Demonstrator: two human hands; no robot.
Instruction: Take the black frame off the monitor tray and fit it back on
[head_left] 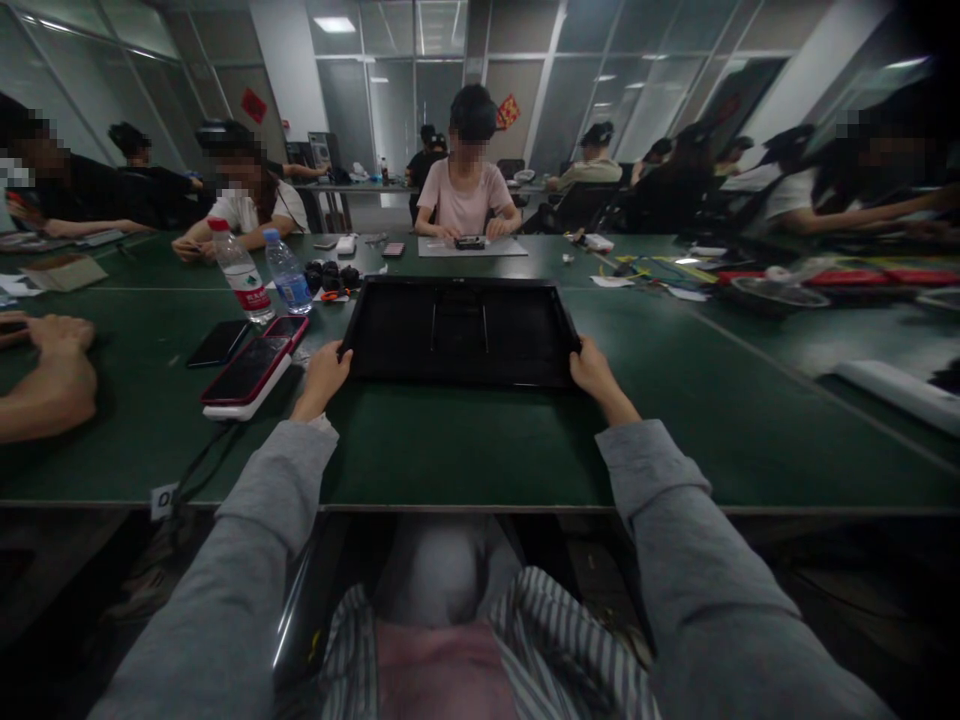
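Observation:
A wide black rectangular tray-like panel (405, 345) with a raised rim lies on the green table in front of me, two thin light lines showing inside it. My left hand (324, 378) grips its left edge, thumb on the rim. On the right edge my right hand (595, 376) is closed in the same way. Both hands' fingertips are partly hidden by the panel. Left of my left hand, a phone in a red case (247, 372) rests on a white block with a cable.
The green table (465, 450) also bears two bottles (244, 280) (289, 275), a dark phone (217, 343), black round items (330, 275) and, at right, a white strip (900, 393). A person's hand (56, 365) rests at far left. Another person (466, 195) sits opposite.

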